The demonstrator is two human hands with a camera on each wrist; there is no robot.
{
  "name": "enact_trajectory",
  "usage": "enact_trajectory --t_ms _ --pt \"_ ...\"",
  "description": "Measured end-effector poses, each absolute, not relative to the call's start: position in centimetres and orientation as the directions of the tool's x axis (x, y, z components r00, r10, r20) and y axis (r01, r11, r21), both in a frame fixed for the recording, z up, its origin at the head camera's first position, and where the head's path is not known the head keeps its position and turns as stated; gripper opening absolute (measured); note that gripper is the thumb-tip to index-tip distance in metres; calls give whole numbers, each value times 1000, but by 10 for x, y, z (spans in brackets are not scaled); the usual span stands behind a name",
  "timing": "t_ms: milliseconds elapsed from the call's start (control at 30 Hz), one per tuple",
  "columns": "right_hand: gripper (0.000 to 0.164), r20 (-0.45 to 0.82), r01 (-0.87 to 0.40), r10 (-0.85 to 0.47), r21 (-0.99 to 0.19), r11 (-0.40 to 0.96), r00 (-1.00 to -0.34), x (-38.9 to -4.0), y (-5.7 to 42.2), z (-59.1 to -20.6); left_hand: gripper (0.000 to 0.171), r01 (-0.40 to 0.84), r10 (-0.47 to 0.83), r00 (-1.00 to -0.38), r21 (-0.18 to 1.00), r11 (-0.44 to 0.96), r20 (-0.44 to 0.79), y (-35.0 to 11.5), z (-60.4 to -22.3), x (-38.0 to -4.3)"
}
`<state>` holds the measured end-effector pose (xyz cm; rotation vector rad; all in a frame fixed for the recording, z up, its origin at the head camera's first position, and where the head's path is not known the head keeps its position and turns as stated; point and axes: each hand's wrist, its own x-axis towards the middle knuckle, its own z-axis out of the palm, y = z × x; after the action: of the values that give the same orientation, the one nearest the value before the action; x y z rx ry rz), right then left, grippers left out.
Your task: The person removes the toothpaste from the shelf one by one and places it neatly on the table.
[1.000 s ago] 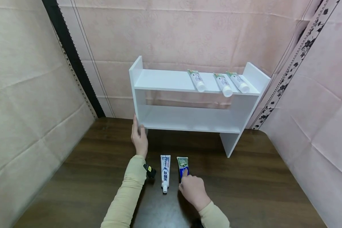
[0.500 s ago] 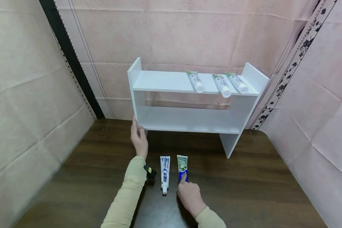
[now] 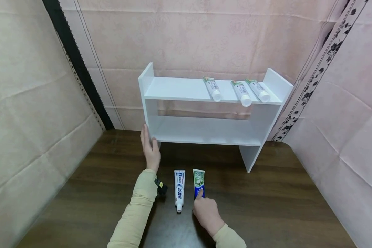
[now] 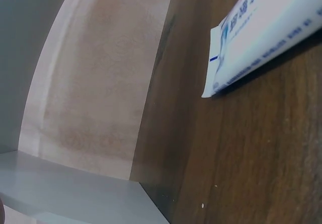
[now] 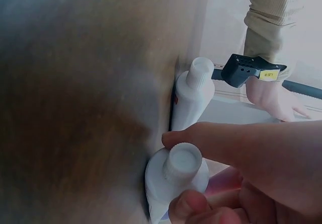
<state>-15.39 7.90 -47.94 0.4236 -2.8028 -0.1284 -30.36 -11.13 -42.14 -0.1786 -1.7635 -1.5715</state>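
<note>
My left hand (image 3: 151, 151) rests against the left side panel of a white two-tier shelf (image 3: 204, 131), fingers straight up its outer side and thumb by the front edge. On the table, my right hand (image 3: 207, 215) holds a green-and-blue toothpaste tube (image 3: 199, 179) near its cap end, index finger laid along its top. In the right wrist view, thumb and fingers flank the tube's white cap (image 5: 183, 163). To its left lies a white-and-blue toothpaste tube (image 3: 179, 189), cap toward me, which also fills the upper right of the left wrist view.
Three white toothpaste tubes with green ends lie on the shelf's upper tier: one near the middle (image 3: 212, 89), two farther right (image 3: 241, 93), caps at the front edge. Pale cloth walls (image 3: 204, 38) enclose the brown wooden table (image 3: 282, 206) at the back and sides.
The green-and-blue tube has shifted slightly forward, and my right hand has slid back toward its cap end, uncovering more of its front. My left hand has stayed at the shelf's side panel.
</note>
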Motion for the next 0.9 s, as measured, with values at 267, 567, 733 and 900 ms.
enact_trajectory --t_ms 267,567,733,900 --pt "48 262 -276 -298 118 954 -918 -155 79 -478 57 544 -334 -724 798 260 603 -112 -419 -303" --pt "57 217 -304 -308 52 951 -926 -156 88 -473 56 528 -309 -749 810 255 585 -114 -418 -300" --pt "52 11 -340 -342 -141 930 -940 -168 100 -457 55 503 -309 -769 828 247 560 -117 -424 -307" --pt "44 -101 -302 -346 -306 903 -933 -180 110 -443 56 485 -329 -774 841 242 541 -122 -440 -322"
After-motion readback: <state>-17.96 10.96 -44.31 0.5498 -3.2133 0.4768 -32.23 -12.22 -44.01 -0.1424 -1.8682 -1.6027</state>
